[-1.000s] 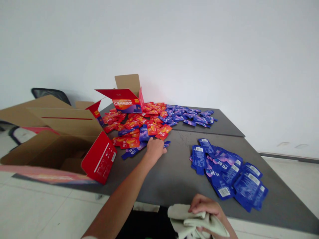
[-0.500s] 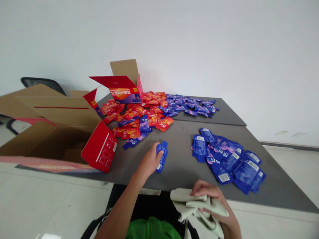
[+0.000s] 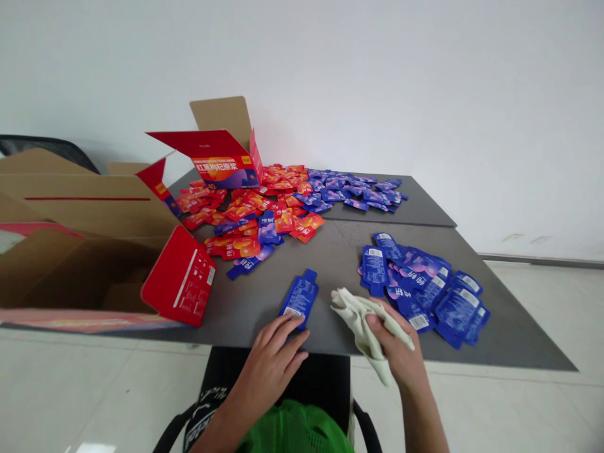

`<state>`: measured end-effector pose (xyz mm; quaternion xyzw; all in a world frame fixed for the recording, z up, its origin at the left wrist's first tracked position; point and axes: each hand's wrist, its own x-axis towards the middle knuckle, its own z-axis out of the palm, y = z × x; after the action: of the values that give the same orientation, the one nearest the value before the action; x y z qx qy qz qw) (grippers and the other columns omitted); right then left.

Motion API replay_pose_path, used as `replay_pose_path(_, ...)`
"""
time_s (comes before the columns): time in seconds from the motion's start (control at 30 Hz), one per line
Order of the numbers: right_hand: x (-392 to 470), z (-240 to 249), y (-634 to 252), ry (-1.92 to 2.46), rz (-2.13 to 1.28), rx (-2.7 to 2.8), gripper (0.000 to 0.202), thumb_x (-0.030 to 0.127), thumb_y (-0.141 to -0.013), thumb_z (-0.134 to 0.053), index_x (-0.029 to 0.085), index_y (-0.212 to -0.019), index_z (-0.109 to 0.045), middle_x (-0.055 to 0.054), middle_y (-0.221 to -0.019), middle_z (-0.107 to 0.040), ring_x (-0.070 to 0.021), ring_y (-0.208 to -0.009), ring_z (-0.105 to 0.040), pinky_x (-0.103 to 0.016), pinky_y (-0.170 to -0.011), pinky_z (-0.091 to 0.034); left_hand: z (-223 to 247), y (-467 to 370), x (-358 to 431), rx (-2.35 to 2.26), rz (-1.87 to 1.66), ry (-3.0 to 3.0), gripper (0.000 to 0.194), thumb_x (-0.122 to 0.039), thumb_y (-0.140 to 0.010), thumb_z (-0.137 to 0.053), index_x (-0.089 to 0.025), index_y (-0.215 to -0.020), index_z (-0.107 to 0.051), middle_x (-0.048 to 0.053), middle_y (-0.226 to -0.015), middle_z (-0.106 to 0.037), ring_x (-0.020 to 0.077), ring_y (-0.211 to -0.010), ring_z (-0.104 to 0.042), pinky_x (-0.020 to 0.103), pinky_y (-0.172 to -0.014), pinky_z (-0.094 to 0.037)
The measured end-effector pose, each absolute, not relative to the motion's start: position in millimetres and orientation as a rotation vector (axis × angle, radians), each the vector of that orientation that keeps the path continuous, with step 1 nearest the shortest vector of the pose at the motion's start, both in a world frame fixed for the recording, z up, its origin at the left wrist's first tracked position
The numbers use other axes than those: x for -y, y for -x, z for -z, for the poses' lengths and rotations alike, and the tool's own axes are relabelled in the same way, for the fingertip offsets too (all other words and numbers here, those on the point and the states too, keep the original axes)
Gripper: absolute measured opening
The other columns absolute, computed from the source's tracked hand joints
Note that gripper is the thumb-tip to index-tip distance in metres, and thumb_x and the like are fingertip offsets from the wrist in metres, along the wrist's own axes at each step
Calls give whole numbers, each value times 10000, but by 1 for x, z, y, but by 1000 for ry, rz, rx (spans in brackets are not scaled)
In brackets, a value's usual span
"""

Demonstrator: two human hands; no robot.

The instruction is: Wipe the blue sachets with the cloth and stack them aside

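Observation:
A blue pouch (image 3: 302, 294) lies flat on the grey table, its barcode end toward me. My left hand (image 3: 276, 352) rests its fingertips on that near end, fingers stretched and spread. Over the table's front edge, to the right of the pouch, my right hand (image 3: 394, 340) grips a pale folded cloth (image 3: 361, 321). The cloth bunches between thumb and fingers, one corner hanging down. Just beyond the right hand is a heap of blue pouches (image 3: 425, 280), several with barcodes facing up.
At the left stands a large open carton (image 3: 182, 277) with raised flaps. A smaller red box (image 3: 224, 167) sits farther back among red pouches (image 3: 240, 248). More blue pouches (image 3: 353, 189) are piled at the back. A chair (image 3: 51, 148) stands behind the carton.
My left hand has let go of the blue pouch, which now lies flat, and has drawn back to its near end. The right hand has raised the cloth up and leftward over the table edge.

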<state>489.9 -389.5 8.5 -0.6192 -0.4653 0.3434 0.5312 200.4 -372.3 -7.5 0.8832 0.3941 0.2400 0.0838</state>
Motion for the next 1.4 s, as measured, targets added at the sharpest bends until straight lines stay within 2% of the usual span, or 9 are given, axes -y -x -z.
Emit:
replay_pose_path(0.17, 351, -42, -449, 1302, -611, 1498, 300, 329, -981, -662, 249, -1264, -719, -101, -1266, -715, -265, -1163, -671, -412, -1040, -526, 14, -189, 370, -1200, -840, -2702, 391, -268, -1023, -591, -222, -1411, -618, 112, -1490, -595, 291, -1403, -518, 463, -1125, -483)
replay_pose_path(0.37, 322, -28, -408, 1046, -577, 2135, 464, 79, -963, -596, 288, -1374, -651, -91, -1303, -614, -212, -1189, -623, -338, -1017, -513, 16, -183, 362, -1197, -797, -2653, 339, -322, -1005, -636, -228, -1329, -666, 97, -1363, -689, 282, -1270, -626, 454, -1060, -512)
replay_pose_path(0.5, 284, -13, -422, 1174, -329, 2269, 472, 86, -944, -642, 286, -1372, -659, -94, -1273, -628, -236, -1113, -594, -380, -984, -498, 18, -181, 362, -1237, -760, -2605, 360, -334, -1008, -638, -248, -1357, -648, 93, -1365, -696, 280, -1289, -622, 461, -1064, -484)
replay_pose_path(0.67, 253, -34, -447, 1308, -87, 2215, 466, 70, -959, -599, 238, -1389, -663, -122, -1201, -674, -261, -1010, -578, -406, -915, -485, 17, -182, 362, -1282, -772, -2570, 400, -349, -998, -652, -247, -1384, -630, 90, -1349, -707, 266, -1264, -645, 427, -1034, -484)
replay_pose_path(0.77, 277, -48, -436, 1223, -149, 2193, 514, 106, -990, -578, 284, -1472, -590, -112, -1275, -651, -262, -1080, -576, -395, -931, -482, 17, -184, 363, -1297, -794, -2578, 454, -343, -991, -661, -243, -1430, -602, 91, -1331, -712, 264, -1255, -646, 416, -1030, -480)
replay_pose_path(0.93, 307, -34, -416, 1002, -354, 2481, 467, 121, -983, -611, 324, -1403, -638, -64, -1241, -682, -217, -1054, -609, -351, -936, -496, 15, -187, 363, -1319, -811, -2516, 268, -374, -967, -694, -247, -1200, -740, 71, -1141, -756, 266, -1123, -686, 432, -1004, -477)
replay_pose_path(1.13, 247, -25, -443, 1246, -148, 2282, 446, 74, -961, -600, 251, -1361, -683, -111, -1207, -694, -250, -1054, -626, -386, -932, -515, 16, -187, 364, -1339, -793, -2547, 409, -345, -955, -710, -269, -1355, -673, 83, -1282, -728, 277, -1241, -652, 434, -1007, -482)
replay_pose_path(1.27, 269, -44, -435, 1166, -172, 2209, 494, 104, -984, -585, 289, -1440, -619, -105, -1279, -667, -250, -1138, -615, -387, -972, -514, 17, -189, 365, -1352, -799, -2548, 408, -379, -967, -691, -286, -1364, -669, 85, -1266, -727, 276, -1224, -650, 437, -1011, -471)
replay_pose_path(1.4, 308, -41, -415, 989, -329, 2471, 486, 104, -976, -611, 321, -1410, -632, -65, -1246, -690, -208, -1097, -636, -343, -963, -511, 14, -193, 366, -1422, -730, -2545, 268, -434, -915, -749, -288, -1138, -771, 76, -1097, -734, 288, -1076, -665, 461, -975, -461)
